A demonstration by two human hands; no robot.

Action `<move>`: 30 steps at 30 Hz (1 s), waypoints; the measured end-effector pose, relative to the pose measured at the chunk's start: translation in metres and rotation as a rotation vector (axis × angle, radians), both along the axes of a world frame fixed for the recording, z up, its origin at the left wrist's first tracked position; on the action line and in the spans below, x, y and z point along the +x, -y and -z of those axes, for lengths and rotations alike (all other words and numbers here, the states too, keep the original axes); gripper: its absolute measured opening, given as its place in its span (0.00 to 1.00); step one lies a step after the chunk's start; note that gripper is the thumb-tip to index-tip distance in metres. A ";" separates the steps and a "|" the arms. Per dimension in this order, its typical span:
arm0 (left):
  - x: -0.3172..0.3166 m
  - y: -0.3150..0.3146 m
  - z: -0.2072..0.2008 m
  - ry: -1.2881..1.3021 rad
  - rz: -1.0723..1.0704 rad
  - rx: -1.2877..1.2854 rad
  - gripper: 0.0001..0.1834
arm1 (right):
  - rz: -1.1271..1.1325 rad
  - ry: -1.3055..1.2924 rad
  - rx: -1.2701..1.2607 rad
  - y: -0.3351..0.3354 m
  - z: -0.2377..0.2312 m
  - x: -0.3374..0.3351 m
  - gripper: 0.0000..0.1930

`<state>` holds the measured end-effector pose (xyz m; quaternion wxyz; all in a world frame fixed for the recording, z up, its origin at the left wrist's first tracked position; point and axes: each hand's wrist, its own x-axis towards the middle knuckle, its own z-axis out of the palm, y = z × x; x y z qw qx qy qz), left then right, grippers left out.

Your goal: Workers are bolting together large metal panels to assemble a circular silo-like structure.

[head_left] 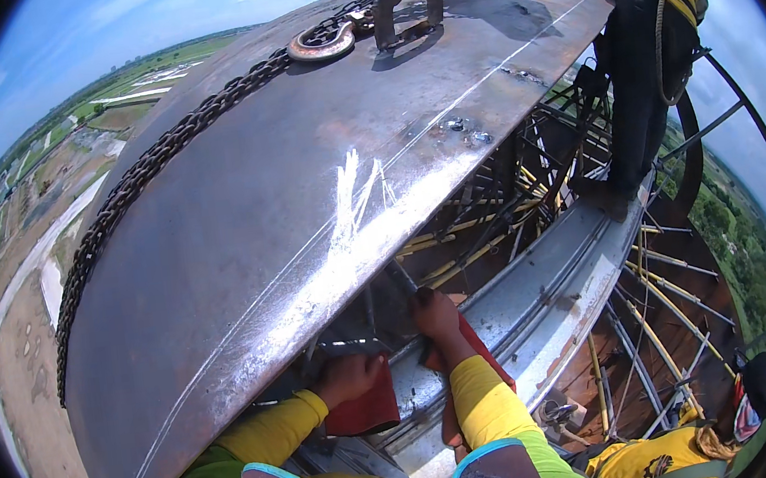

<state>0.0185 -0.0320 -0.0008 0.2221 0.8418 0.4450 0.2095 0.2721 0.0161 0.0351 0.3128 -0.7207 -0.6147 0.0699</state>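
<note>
My left hand (pixel 351 379) is closed just under the lower edge of a large curved steel plate (pixel 242 226). A red, leather-like piece (pixel 369 407) hangs from it. To the right and slightly farther off, my right hand (pixel 436 314) is also closed, its knuckles up. Beside and behind its wrist shows a second red piece (pixel 490 351), partly covered by my yellow sleeve. A grey bar (pixel 401 275) ends close to my right fingers; whether they touch it I cannot tell. White chalk marks and a long scribed line run across the plate.
A rusty chain (pixel 151 165) with a hook (pixel 322 44) lies over the plate near a welded lug (pixel 408 10). One person (pixel 645 71) stands on a metal walkway (pixel 538 293); another (pixel 668 461) is low at right. Scaffold poles (pixel 660 298) fill the drop below.
</note>
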 end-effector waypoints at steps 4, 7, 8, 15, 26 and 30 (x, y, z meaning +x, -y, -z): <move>0.001 -0.003 0.002 -0.022 0.029 -0.035 0.27 | 0.022 0.016 -0.062 -0.003 -0.003 0.002 0.20; 0.007 -0.001 -0.002 0.052 0.050 -0.042 0.28 | 0.039 0.017 -0.066 0.000 -0.002 0.009 0.20; 0.009 -0.001 -0.003 0.054 0.070 -0.042 0.28 | 0.028 0.015 -0.038 0.000 -0.002 0.012 0.20; 0.002 -0.001 -0.001 0.014 0.012 -0.090 0.30 | 0.021 0.012 0.035 -0.001 -0.004 0.001 0.16; 0.002 -0.005 0.012 0.040 0.048 0.038 0.26 | 0.026 0.008 0.049 -0.001 0.002 0.007 0.17; 0.003 -0.003 -0.008 0.040 0.083 -0.049 0.26 | 0.028 0.007 0.060 -0.002 -0.001 0.003 0.17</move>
